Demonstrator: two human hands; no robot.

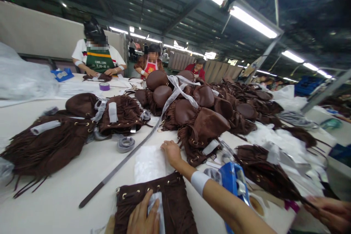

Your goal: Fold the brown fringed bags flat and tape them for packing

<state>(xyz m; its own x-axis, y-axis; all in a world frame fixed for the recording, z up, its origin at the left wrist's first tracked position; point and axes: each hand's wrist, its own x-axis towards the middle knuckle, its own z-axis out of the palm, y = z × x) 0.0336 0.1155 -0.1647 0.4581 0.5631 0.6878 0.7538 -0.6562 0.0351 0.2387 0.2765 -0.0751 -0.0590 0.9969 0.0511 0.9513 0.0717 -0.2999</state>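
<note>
Left hand [144, 215] spread flat on near fringed bag [178, 201]; right hand [172, 153] at white sheet [148, 164] beyond, can't tell grip; likely sheet pickup, needs edge pinch

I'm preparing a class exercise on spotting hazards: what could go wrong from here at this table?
The right forearm crosses in front of the blue tape dispenser and might bump it. The heaped brown bags rest on one another, so one could slide toward the right hand at the white plastic. The long strap trailing from the heap could snag.
</note>
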